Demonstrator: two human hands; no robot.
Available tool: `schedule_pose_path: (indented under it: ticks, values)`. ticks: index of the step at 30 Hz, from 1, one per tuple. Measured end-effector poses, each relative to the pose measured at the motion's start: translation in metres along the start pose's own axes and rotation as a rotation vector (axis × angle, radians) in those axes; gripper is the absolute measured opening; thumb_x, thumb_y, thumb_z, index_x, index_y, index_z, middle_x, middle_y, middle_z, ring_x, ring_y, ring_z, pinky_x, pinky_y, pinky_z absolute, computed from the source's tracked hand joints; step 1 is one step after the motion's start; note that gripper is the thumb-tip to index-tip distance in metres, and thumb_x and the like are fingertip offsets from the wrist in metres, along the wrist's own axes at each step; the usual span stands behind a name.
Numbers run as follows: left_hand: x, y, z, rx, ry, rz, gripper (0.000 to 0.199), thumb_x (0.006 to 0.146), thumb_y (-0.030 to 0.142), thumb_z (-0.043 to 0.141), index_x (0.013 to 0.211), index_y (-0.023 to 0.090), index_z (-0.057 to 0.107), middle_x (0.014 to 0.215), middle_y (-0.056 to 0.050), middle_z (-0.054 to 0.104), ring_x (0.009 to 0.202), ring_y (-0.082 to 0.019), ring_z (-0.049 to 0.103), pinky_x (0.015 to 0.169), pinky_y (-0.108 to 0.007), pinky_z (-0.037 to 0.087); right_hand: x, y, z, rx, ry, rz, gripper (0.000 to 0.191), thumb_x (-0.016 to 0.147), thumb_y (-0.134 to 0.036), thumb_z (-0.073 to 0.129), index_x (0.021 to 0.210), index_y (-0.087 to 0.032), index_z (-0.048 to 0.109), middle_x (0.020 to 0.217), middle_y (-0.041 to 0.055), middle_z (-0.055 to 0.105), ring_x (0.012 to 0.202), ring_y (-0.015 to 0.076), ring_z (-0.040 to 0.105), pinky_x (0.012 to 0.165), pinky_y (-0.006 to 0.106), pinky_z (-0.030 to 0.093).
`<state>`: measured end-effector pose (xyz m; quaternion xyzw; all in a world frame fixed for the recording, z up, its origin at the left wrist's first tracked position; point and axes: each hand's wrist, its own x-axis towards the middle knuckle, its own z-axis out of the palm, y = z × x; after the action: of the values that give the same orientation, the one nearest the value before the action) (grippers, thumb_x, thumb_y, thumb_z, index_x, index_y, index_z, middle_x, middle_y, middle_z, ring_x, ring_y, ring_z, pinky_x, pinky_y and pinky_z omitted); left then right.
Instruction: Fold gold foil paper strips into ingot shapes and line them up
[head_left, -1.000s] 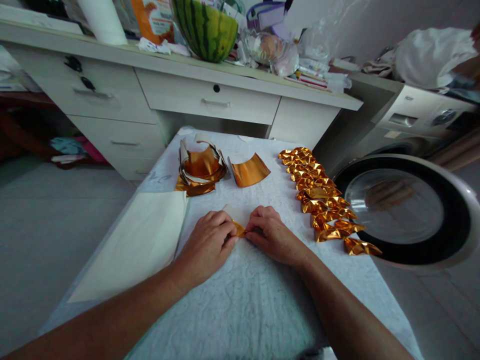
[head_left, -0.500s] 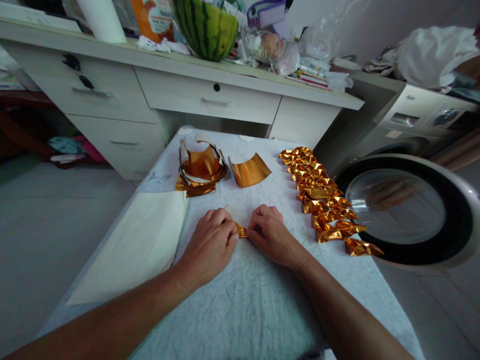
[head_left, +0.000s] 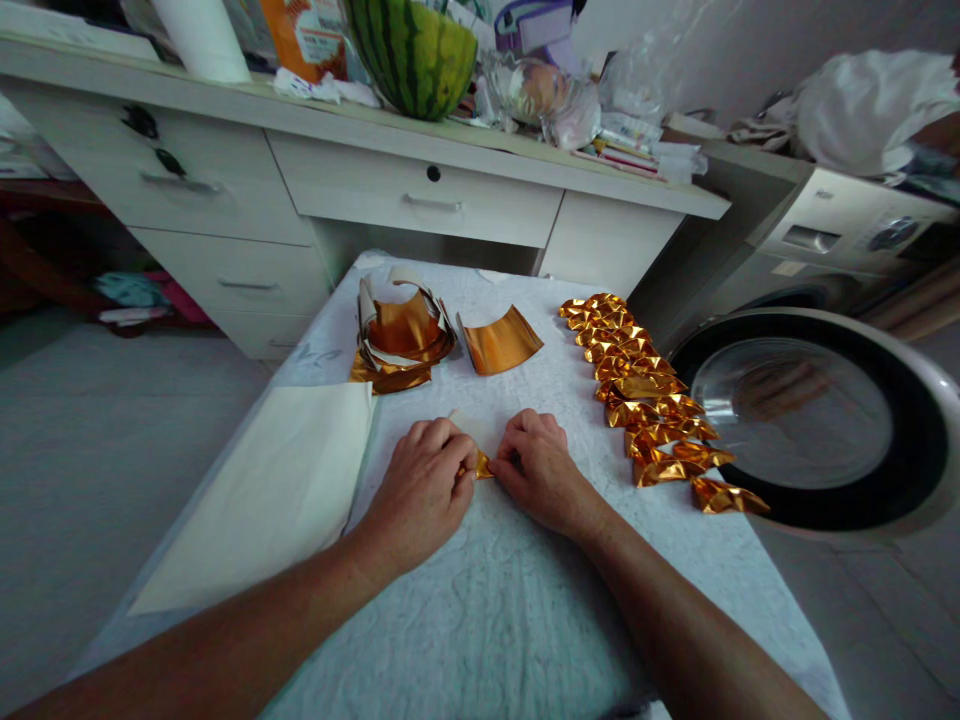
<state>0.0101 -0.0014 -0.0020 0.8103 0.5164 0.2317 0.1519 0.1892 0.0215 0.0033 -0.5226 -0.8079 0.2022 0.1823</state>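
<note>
Between my hands, a sheet of gold foil paper (head_left: 483,466) lies on the cloth-covered table, its pale side showing at the back and a small folded gold part in front. My left hand (head_left: 431,475) is closed on its left end, fingers curled. My right hand (head_left: 541,465) pinches the right end. Both hands hide most of the sheet. Beyond them sits a single curved gold foil sheet (head_left: 501,342). Left of that stands a curled stack of gold foil sheets (head_left: 409,330). On the right runs a row of folded gold foil pieces (head_left: 645,390).
A large cream paper sheet (head_left: 262,490) lies at the table's left. Behind the table is a white desk (head_left: 420,200) with drawers, bearing a cut watermelon (head_left: 412,60) and plastic bags. To the right, a washing machine (head_left: 810,240) has its round door (head_left: 795,400) open beside the table.
My hands stay in nearly the same place. The gold part between them has shifted slightly, with a little more of it showing by my left fingertips.
</note>
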Motion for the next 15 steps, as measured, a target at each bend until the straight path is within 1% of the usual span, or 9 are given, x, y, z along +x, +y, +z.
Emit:
schedule_pose_path:
  ticks: [5,15]
  values:
    - [0.0011,-0.0022,-0.0005,-0.076,-0.013,-0.017,0.016,0.084,0.013,0.053,0.091,0.024,0.062,0.096,-0.004,0.058,0.095,-0.023,0.051,0.085,-0.041,0.043,0.0001,0.0015,0.0022,-0.003,0.007,-0.001,0.012,0.082,-0.018,0.066,0.071,-0.018,0.062,0.092,0.0047,0.054,0.090,0.0205,0.044,0.082,0.037,0.035]
    - [0.0014,-0.0031,-0.0005,-0.105,-0.017,-0.025,0.019,0.084,0.012,0.054,0.093,0.024,0.065,0.097,-0.003,0.058,0.098,-0.023,0.051,0.088,-0.042,0.043,0.0006,-0.0004,0.0011,-0.019,-0.009,0.016,0.013,0.084,-0.019,0.066,0.071,-0.017,0.062,0.095,0.0058,0.055,0.091,0.0213,0.044,0.082,0.038,0.036]
